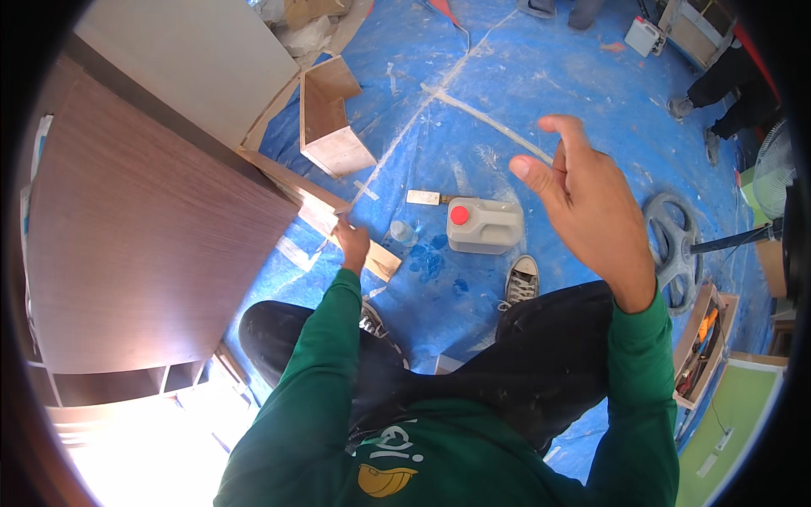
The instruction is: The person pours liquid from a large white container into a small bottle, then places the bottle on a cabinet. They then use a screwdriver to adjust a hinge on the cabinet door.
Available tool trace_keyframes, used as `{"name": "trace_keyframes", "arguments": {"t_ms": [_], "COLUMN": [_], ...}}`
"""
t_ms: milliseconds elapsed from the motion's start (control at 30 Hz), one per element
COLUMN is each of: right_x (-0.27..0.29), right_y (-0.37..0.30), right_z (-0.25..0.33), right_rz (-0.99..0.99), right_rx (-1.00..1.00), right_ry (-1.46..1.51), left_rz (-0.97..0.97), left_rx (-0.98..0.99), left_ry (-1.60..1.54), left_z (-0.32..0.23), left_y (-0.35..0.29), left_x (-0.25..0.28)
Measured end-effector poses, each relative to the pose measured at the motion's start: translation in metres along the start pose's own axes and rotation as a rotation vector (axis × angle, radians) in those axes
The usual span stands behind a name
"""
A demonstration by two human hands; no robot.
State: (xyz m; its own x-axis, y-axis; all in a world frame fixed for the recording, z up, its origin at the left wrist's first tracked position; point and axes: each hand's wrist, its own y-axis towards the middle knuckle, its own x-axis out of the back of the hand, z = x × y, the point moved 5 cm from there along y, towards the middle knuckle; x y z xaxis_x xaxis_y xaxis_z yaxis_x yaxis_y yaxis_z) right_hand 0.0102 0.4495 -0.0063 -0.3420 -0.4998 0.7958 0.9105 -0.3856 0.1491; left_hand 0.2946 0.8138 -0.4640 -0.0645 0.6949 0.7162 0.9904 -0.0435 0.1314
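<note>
1. Head view: our left hand (353, 245) touches a wooden board (383, 259) left of the jug (486, 226); we cannot tell its fingers' grip;
2. our right hand (591, 203) hovers right of the jug; its fingers stand wide.

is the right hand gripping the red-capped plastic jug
No, the red-capped plastic jug sits on the blue tarp, with a visible gap between it and the raised right hand.

Left hand (355, 246) on wooden board (383, 263); right hand (594, 211) raised; jug (488, 226) on blue sheet (384, 114).
</note>
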Motion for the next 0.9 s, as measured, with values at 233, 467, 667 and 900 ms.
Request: {"name": "trace_keyframes", "arguments": {"t_ms": [233,467,667,900], "right_x": [-0.016,-0.070,-0.067,-0.075], "right_y": [-0.025,-0.051,-0.048,-0.050], "right_z": [0.022,0.082,0.067,0.053], "right_rz": [0.053,0.135,0.052,0.000], "right_rx": [0.250,0.572,0.507,0.440], "right_ry": [-0.020,-0.197,-0.200,-0.240], "left_rz": [0.638,0.943,0.991,1.111], "left_rx": [-0.467,-0.832,-1.021,-1.106], "left_ry": [-0.131,0.410,0.631,0.499], "left_z": [-0.202,-0.178,-0.152,-0.177], "left_y": [0.038,0.019,0.018,0.041], "left_x": [-0.078,-0.211,-0.265,-0.244]}}
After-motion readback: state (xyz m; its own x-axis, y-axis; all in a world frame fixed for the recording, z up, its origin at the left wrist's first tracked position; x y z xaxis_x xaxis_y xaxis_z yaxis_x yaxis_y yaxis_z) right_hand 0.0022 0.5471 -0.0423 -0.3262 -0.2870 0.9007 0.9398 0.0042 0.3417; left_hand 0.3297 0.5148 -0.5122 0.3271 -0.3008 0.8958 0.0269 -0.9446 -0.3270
